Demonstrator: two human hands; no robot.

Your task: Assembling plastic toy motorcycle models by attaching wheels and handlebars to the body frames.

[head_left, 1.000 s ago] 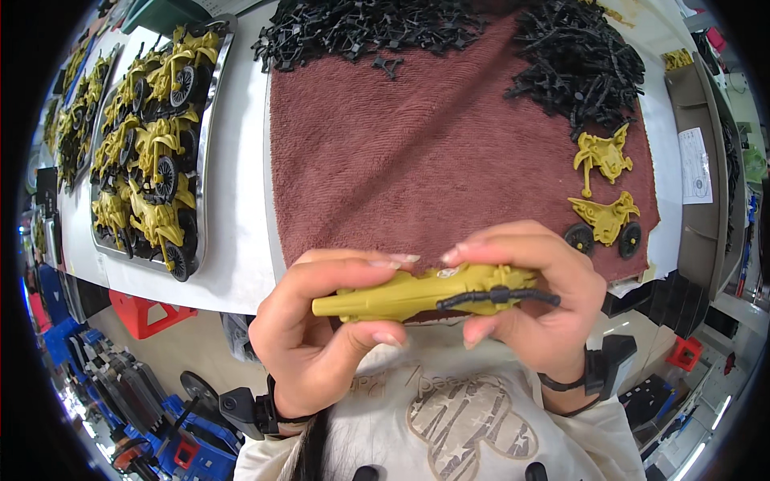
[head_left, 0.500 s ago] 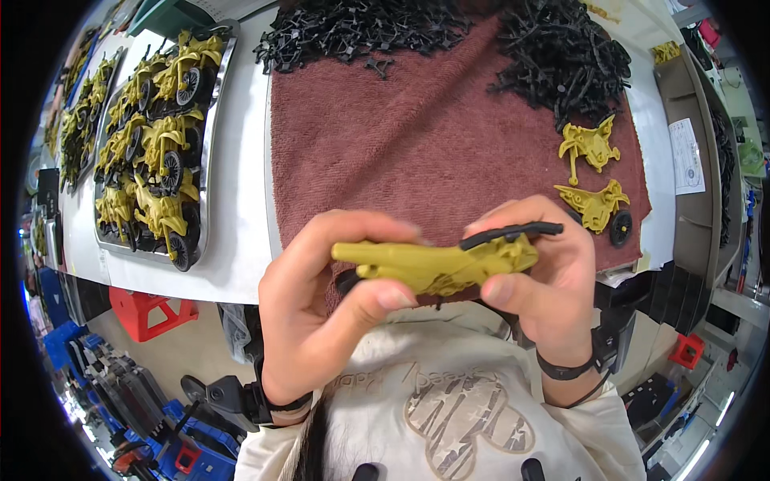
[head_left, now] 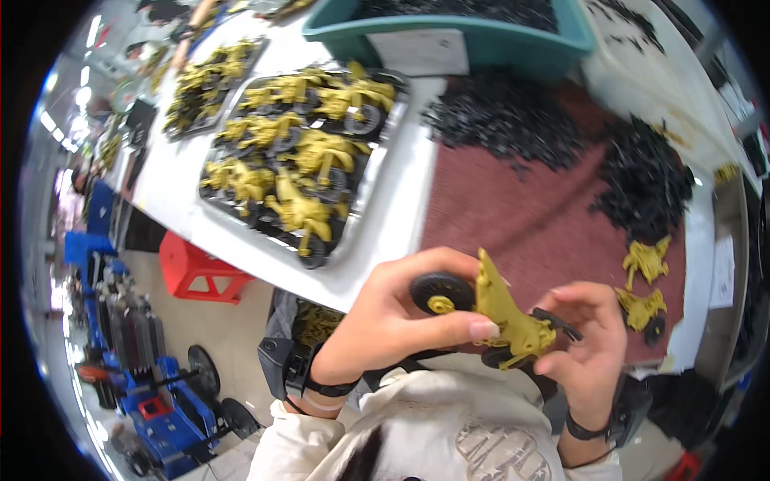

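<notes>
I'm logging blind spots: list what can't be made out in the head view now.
All in the head view:
Left hand: fingertips except the thumb's, hidden behind the toy motorcycle.
Teal bin: far side, cut off by the top edge.
Black pile at right: individual part shapes, blurred.

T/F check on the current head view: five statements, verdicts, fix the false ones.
1. The left hand holds a yellow toy bike. True.

2. No wheel shows on the held bike. False: a black wheel with a yellow hub shows beside the left hand's thumb.

3. The tray of bikes stands to the left of the towel. True.

4. The bin at the top of the view is red. False: the bin is teal; the stool below the tray in the view is red.

5. Two yellow parts lie nearer the right hand than the left. True.
</notes>
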